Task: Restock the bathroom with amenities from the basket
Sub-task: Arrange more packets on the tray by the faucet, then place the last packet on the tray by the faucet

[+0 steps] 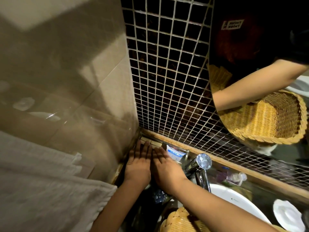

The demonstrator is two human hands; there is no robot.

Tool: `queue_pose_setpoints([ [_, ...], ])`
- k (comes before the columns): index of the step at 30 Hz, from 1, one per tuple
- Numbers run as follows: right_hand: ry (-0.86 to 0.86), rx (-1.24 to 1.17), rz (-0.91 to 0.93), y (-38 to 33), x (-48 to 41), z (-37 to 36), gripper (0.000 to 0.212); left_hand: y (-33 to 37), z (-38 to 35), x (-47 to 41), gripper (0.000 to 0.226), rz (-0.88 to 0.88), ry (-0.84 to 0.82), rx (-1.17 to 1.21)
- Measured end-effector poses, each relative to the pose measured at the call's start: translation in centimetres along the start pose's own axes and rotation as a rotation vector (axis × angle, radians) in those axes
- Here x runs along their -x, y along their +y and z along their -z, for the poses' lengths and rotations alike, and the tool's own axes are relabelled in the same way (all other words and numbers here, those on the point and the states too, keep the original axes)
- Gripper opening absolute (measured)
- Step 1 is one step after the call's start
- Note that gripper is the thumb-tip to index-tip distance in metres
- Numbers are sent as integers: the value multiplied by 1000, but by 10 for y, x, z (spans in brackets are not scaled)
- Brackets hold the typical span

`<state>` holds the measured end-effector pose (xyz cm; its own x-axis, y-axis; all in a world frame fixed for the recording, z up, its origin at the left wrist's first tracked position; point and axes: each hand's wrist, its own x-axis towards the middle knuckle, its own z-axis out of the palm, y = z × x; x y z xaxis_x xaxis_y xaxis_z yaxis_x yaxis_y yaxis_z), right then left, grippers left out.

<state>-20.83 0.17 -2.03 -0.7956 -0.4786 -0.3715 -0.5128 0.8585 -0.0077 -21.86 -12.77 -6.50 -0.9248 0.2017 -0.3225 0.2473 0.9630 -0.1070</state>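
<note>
My left hand (138, 162) and my right hand (164, 169) lie side by side, palms down and fingers stretched, on the dark counter in the corner where the beige wall meets the mosaic tiles. Neither holds anything that I can see. A white and blue amenity packet (174, 153) sits just beyond my right fingertips, against the wooden ledge. The woven basket (180, 221) shows at the bottom edge, below my right forearm. Its mirror image (267, 119) appears at the upper right.
A chrome tap (199, 166) stands right of my right hand, over the white basin (234, 200). Small clear bottles (234, 177) lie behind the tap. A white dish (289, 215) sits at the far right. A white towel (41, 181) hangs at left.
</note>
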Motion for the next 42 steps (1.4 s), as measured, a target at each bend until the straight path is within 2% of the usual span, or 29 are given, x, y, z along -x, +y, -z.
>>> queue_pose_setpoints([
  [7,-37,-147,-32,1,0,1,76,-3,11,0,83,5,-40,-10],
  [13,23,-367,-122,9,17,11,76,-1,31,20,77,7,44,-31],
  [17,76,-399,-137,15,43,28,84,5,47,38,76,29,126,-46],
  [20,136,-346,-131,18,70,42,78,16,64,56,78,72,133,-46],
  [23,191,-320,-123,17,104,53,82,34,79,78,69,64,196,-3],
  [30,255,-303,-111,10,202,59,79,79,107,155,65,-83,352,11],
  [33,217,-306,-102,14,246,41,78,94,96,199,61,-261,343,28],
  [37,76,-208,-11,22,291,5,75,114,70,233,55,-620,263,-80],
  [42,-171,-114,114,28,319,-46,72,140,34,251,65,-638,17,-174],
])
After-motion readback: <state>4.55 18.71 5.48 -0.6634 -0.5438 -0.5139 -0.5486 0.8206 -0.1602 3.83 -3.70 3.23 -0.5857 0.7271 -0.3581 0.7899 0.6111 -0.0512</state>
